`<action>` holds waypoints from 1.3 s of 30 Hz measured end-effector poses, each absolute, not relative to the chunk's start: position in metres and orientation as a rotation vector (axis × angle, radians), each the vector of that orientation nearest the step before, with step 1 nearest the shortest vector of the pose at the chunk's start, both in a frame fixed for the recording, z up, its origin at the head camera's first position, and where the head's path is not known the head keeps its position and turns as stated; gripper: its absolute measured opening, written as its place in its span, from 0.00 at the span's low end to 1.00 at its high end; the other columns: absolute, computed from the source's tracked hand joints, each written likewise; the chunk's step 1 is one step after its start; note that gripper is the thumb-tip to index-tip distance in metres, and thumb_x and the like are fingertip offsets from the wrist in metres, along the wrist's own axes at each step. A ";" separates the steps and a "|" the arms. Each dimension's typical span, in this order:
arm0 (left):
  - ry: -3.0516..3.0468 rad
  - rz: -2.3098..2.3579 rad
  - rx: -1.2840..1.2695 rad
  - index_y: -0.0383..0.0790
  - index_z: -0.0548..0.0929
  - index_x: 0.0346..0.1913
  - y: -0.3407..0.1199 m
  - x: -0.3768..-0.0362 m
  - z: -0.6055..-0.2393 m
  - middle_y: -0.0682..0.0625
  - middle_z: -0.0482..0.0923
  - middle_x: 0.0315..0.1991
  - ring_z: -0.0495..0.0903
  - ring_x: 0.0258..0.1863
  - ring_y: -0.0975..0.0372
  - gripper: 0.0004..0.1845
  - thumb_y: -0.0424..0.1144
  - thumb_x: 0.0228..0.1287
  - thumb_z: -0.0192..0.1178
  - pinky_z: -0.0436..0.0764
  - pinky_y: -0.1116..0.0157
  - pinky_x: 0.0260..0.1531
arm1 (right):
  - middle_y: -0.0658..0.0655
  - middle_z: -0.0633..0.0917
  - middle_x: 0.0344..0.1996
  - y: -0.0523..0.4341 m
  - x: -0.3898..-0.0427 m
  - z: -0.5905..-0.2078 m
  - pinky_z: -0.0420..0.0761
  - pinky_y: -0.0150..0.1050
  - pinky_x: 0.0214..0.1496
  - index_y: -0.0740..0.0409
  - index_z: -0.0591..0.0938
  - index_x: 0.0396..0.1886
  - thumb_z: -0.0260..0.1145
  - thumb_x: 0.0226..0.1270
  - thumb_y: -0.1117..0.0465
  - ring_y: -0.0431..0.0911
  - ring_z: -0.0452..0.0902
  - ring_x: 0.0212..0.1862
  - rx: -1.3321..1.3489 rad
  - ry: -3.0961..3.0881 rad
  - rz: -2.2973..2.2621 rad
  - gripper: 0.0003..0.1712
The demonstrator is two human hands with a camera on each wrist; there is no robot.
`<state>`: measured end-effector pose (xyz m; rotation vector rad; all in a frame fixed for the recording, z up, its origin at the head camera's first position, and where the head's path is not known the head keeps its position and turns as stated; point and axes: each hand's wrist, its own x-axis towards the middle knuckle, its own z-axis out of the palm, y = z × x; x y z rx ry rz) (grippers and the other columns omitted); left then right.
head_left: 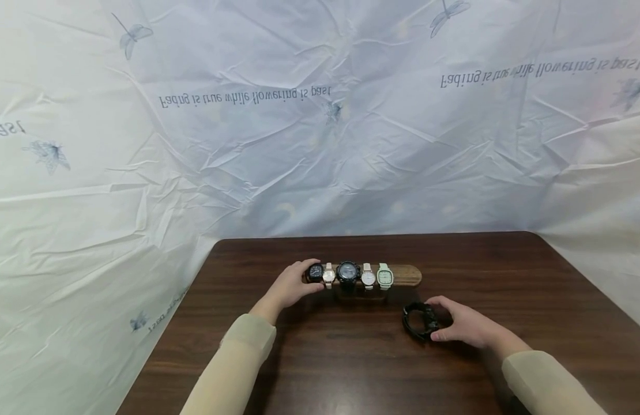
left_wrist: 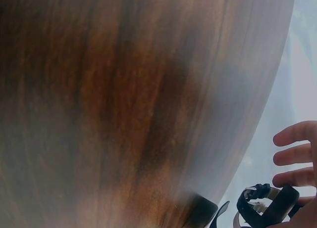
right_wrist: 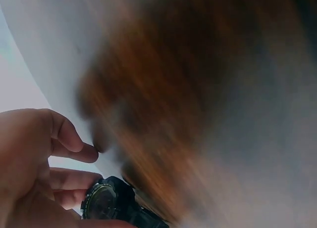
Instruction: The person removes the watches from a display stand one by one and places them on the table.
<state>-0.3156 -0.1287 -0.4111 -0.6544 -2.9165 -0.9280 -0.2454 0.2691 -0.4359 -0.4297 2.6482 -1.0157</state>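
Observation:
A wooden display bar [head_left: 409, 275] stands near the table's far edge and carries several watches. These are a black one [head_left: 315, 272] at the left end, a pale one [head_left: 328, 276], a large black one [head_left: 348, 272], a white one [head_left: 368, 277] and a mint green one [head_left: 384, 276]. My left hand [head_left: 312, 276] reaches to the bar's left end, with fingers above and thumb below the leftmost black watch [left_wrist: 267, 205]. My right hand [head_left: 435, 324] rests on the table right of the bar. It grips a loose black watch [head_left: 417, 321], whose round dial [right_wrist: 103, 202] shows under the curled fingers [right_wrist: 74, 151].
The dark wooden table [head_left: 351, 369] ends at a far edge just behind the bar and a rounded right corner. A crinkled white sheet with printed dragonflies [head_left: 320, 144] hangs behind and to the left. Both wrist views are blurred.

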 end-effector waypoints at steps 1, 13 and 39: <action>-2.917 -0.928 -0.654 0.53 0.62 0.62 -0.129 -0.316 -0.411 0.52 0.68 0.46 0.69 0.37 0.63 0.36 0.59 0.49 0.56 0.69 0.63 0.34 | 0.61 0.66 0.56 0.270 -0.246 -0.436 0.66 0.54 0.46 0.51 0.63 0.59 0.69 0.41 0.43 0.58 0.62 0.55 -0.433 2.644 -1.017 0.44; -2.917 -0.903 -0.660 0.55 0.63 0.61 -0.129 -0.316 -0.409 0.53 0.69 0.45 0.69 0.38 0.64 0.34 0.59 0.49 0.57 0.69 0.63 0.34 | 0.63 0.61 0.59 0.272 -0.255 -0.413 0.71 0.49 0.39 0.53 0.58 0.62 0.65 0.48 0.44 0.59 0.63 0.53 -0.473 2.759 -0.976 0.44; -2.943 -0.851 -0.632 0.56 0.64 0.60 -0.128 -0.316 -0.407 0.52 0.69 0.49 0.69 0.45 0.60 0.35 0.61 0.47 0.57 0.70 0.61 0.38 | 0.53 0.65 0.56 0.222 -0.279 -0.386 0.68 0.46 0.40 0.48 0.62 0.61 0.64 0.48 0.41 0.50 0.60 0.49 -0.637 2.965 -0.944 0.41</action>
